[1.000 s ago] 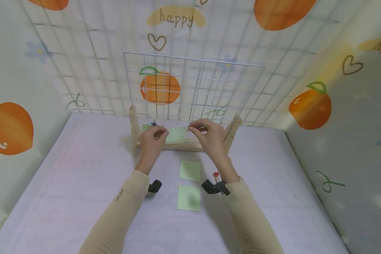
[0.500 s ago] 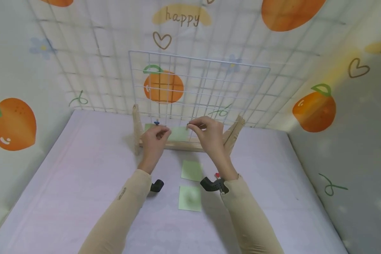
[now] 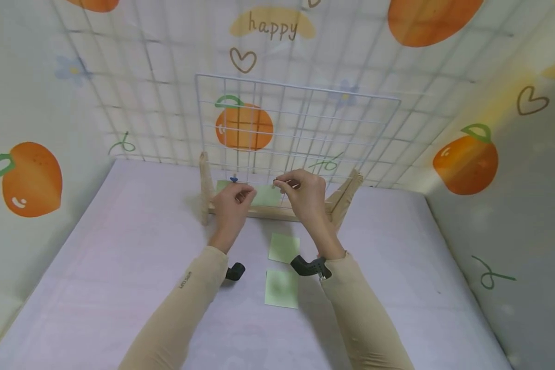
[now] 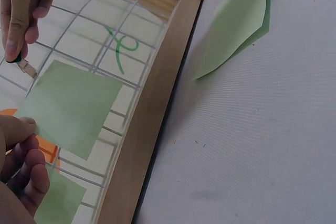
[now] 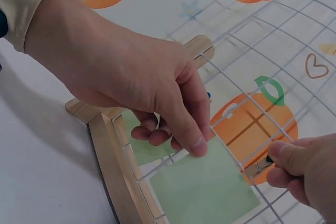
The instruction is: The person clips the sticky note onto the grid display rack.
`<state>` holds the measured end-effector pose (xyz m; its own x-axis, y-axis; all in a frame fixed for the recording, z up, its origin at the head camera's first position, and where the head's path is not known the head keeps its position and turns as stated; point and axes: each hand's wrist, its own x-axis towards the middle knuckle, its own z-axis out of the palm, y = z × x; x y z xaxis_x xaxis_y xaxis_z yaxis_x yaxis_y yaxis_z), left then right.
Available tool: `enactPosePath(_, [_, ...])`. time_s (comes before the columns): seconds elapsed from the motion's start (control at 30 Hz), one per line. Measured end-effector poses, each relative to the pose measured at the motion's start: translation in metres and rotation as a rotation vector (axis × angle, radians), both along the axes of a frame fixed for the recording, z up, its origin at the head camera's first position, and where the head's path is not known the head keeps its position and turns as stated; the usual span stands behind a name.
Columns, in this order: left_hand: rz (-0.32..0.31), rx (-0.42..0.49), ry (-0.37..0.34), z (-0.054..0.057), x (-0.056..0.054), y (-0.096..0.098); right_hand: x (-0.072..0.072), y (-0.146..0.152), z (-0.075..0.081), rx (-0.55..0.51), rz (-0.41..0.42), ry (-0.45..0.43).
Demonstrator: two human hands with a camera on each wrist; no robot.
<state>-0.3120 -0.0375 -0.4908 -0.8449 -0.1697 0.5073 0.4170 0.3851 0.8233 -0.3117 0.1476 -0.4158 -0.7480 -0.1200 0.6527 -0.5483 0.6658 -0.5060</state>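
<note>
My left hand (image 3: 233,205) pinches a light green square paper note (image 4: 76,108) by its edge, against the front of the white wire grid (image 3: 300,115). Between the thumb and fingers of my right hand (image 3: 307,192) is a small wooden clothespin (image 5: 258,168) with a dark green end. Its tip points at the note's edge in both wrist views. A second green note (image 5: 144,142) is on the grid to the left, partly behind my left hand, and a blue-topped clip (image 3: 234,179) shows at its upper edge.
Two green notes, an upper one (image 3: 284,248) and a lower one (image 3: 281,289), lie on the pale tablecloth (image 3: 143,267) between my forearms. A wooden stand (image 3: 205,185) holds the grid upright. Behind it hangs a backdrop (image 3: 166,118) printed with oranges.
The head view has shifted, so the grid sits further right in it. My right hand has come closer to the left hand and note. A red heart clip has become hidden behind my right wrist.
</note>
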Motion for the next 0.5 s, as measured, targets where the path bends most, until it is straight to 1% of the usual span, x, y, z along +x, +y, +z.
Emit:
enactPosePath(0.17, [-0.006, 0.005, -0.012, -0.0033, -0.0002, 0.0006, -0.0007, -0.0003, -0.0027, 0.013, -0.006, 0.026])
enactPosePath(0.3, [-0.007, 0.006, -0.005, -0.0027, -0.0007, 0.0004, -0.0017, -0.0014, -0.0021, 0.022, -0.004, 0.029])
enactPosePath(0.37, [-0.003, 0.005, 0.0, -0.0017, -0.0014, 0.0008, -0.0016, -0.0019, -0.0013, 0.027, -0.005, 0.024])
enactPosePath(0.5, [0.004, 0.006, 0.011, -0.0005, -0.0029, 0.0017, 0.0, -0.0034, -0.0002, 0.015, -0.004, -0.015])
